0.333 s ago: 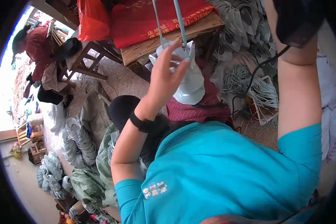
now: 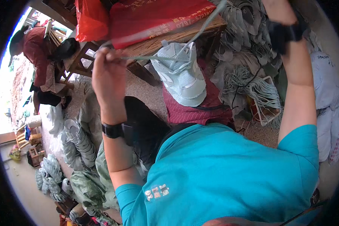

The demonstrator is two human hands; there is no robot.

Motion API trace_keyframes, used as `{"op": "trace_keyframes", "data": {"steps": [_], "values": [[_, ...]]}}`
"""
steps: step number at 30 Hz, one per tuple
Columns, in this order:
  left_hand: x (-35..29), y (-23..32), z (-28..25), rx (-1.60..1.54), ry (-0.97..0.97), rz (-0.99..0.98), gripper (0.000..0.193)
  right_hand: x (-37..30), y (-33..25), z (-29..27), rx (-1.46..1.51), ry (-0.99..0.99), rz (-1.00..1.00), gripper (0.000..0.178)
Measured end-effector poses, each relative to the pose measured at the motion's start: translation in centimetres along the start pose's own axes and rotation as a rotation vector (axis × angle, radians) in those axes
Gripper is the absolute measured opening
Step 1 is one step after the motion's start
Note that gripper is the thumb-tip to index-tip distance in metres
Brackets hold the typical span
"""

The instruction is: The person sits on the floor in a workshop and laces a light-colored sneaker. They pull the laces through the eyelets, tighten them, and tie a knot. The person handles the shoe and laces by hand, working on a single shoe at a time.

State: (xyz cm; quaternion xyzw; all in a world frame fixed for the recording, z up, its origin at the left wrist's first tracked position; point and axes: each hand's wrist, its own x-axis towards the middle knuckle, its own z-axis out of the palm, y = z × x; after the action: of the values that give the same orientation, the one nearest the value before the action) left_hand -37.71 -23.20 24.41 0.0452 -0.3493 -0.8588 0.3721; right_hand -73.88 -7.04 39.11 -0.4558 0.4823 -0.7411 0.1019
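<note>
A pale mint mesh shoe upper [image 2: 188, 81] lies toe toward me on maroon striped cloth [image 2: 177, 109], against the wooden table's near edge. To its left, my left hand [image 2: 111, 69] is blurred, its fingers closed on a pale shoelace [image 2: 147, 58] stretched sideways from the upper's eyelets. Another stretch of lace slants from the upper toward the top right. A faint blurred streak crosses above the left hand. My right hand [image 2: 277, 10] is raised at the top right; its fingers are cut off by the frame, so what they hold is hidden.
A red printed cloth [image 2: 139, 22] covers the wooden table [image 2: 158, 47], with a red bag [image 2: 91, 22] beside it. Shoe uppers [image 2: 241, 26] and bundled laces [image 2: 252, 86] lie at right. Stacked uppers [image 2: 81, 139] stand left. Another person [image 2: 39, 52] sits at far left.
My left hand has swung left and away from the upper, drawing a lace out sideways. The right arm has shifted a little left. The laces no longer run straight up, and the upper is more exposed.
</note>
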Motion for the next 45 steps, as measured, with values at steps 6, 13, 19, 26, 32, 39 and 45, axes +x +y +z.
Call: {"op": "trace_keyframes", "data": {"steps": [6,13,19,26,32,39,45], "values": [[-0.3,0.4,-6.6,-0.009,0.203,-0.008,0.018,-17.2,7.4,5.8,-0.675,-0.896,0.233,0.014],[-2.0,0.3,-5.9,0.042,0.398,-0.015,0.017,-20.0,12.4,5.1,-0.367,-0.848,0.409,0.015],[-2.6,4.7,-8.9,-0.050,0.291,0.053,0.017,-17.1,10.2,3.7,-0.235,-0.448,0.785,0.013],[-2.0,8.2,-9.5,0.065,0.306,0.099,0.019,-6.8,8.0,-14.4,0.340,0.265,0.607,0.012],[-2.9,11.3,-13.3,0.039,0.451,0.115,0.015,-5.0,5.1,-26.9,-0.305,0.352,0.392,0.019],[-4.3,7.8,-16.2,0.992,0.656,0.405,0.018,-15.0,10.8,-12.3,-0.726,-0.166,0.346,0.024],[-4.2,-5.8,-4.2,0.800,0.324,-0.061,0.025,-21.8,13.7,1.4,-0.393,-0.345,0.633,0.025]]}}
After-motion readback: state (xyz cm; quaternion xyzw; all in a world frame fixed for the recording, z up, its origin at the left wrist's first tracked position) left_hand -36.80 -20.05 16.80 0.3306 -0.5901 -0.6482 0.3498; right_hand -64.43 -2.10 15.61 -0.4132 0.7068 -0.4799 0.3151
